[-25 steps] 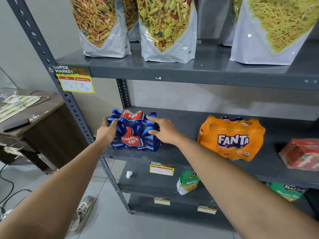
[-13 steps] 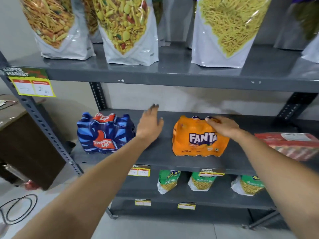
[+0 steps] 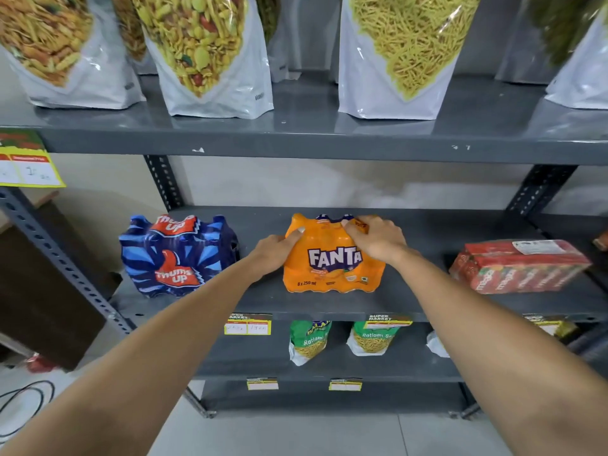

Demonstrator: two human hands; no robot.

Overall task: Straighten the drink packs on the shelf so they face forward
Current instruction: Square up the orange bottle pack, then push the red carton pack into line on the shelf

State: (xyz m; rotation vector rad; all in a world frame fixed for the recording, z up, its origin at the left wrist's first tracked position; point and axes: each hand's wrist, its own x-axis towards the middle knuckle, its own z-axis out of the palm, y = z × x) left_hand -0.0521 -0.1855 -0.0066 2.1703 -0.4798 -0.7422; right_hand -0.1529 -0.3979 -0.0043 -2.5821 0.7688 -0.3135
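An orange Fanta pack stands on the middle grey shelf with its logo facing me. My left hand grips its upper left side, thumb on the front. My right hand holds its top right corner. To the left, a blue Thums Up pack stands free, turned slightly to the left. At the right end lies a red drink pack, angled.
Large snack pouches line the upper shelf just above my hands. Small green snack bags sit on the lower shelf. Yellow price tags hang on the shelf edges. A dark wooden desk and cables are at the left.
My hands left the Thums Up pack and moved right. Both now grip the Fanta pack, which has turned from angled to logo-forward. My view shifted right.
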